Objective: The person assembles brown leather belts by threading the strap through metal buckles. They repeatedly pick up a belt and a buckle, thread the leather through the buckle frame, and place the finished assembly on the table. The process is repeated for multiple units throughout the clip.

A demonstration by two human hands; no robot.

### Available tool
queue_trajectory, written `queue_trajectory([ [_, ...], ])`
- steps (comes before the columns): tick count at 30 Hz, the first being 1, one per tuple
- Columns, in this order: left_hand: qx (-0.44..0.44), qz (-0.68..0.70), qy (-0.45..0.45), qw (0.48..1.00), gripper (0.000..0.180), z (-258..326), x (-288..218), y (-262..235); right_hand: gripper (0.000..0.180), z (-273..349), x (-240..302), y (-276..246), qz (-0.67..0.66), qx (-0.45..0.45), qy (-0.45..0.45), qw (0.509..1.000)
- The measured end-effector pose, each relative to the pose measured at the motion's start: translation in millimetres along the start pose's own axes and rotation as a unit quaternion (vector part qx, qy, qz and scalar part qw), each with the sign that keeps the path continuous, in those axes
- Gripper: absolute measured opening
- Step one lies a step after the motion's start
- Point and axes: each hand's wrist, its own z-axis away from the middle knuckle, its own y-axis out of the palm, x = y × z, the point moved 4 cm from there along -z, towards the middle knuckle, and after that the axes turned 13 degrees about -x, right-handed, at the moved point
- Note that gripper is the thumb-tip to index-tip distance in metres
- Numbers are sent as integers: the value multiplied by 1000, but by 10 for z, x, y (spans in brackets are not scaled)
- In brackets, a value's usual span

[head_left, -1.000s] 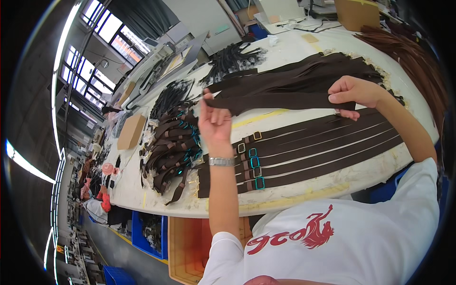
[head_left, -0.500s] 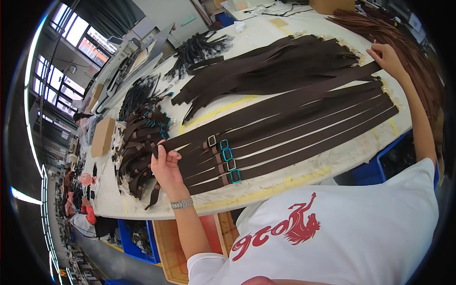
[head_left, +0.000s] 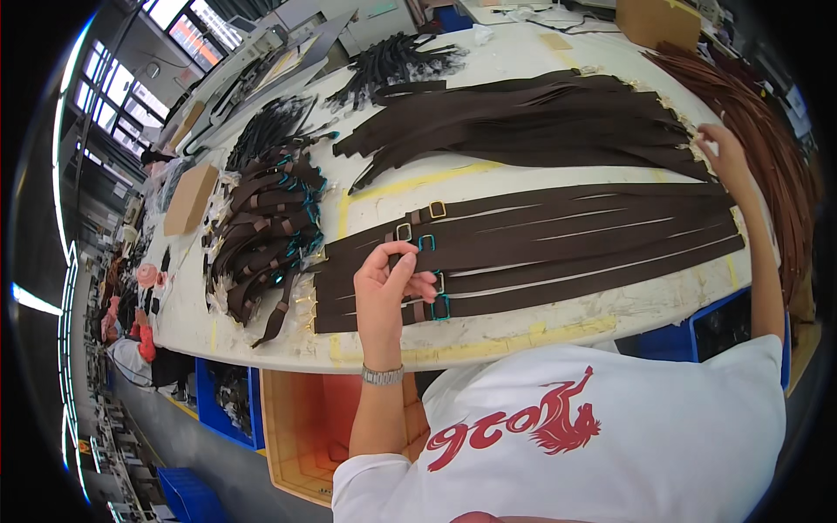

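My left hand (head_left: 388,283) hovers over the near row of dark brown straps (head_left: 558,227), its fingers loosely bent and apart, with no strap seen in it. Part of the row's buckles is hidden behind that hand. Close by are a gold-toned buckle (head_left: 438,209), a silver-toned buckle (head_left: 404,232) and several teal ones, including one teal buckle (head_left: 441,306) at the near edge. My right hand (head_left: 725,159) is at the right end of a far pile of brown straps (head_left: 523,122). Its fingers are bent and apart, and no strap shows between them.
Left of the row lies a bunch of straps with teal buckles (head_left: 270,227), beside a cardboard box (head_left: 190,199). Black straps (head_left: 392,70) lie at the back; long reddish-brown strips (head_left: 758,131) hang over the right side. Blue bins (head_left: 228,401) and a yellow crate (head_left: 292,453) stand below the table (head_left: 558,340).
Both hands have let go of the strap stretched between them, which now lies at the row's far side. My left hand has moved right; the right hand has shifted toward the far pile's end.
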Motion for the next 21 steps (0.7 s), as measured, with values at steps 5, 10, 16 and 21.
queue_trajectory([
  [5,36,-17,-5,999,21,144,-219,359,75,19,3459,467,-343,239,-146,897],
  [10,86,-42,-6,995,27,167,-248,215,29,239,4731,926,-530,249,-111,803],
  [16,-196,-289,205,914,26,-264,-587,-1409,30,217,4760,846,-628,548,158,530],
  [21,-252,-651,209,685,33,-693,-396,-2861,38,289,4764,902,-691,568,206,397],
])
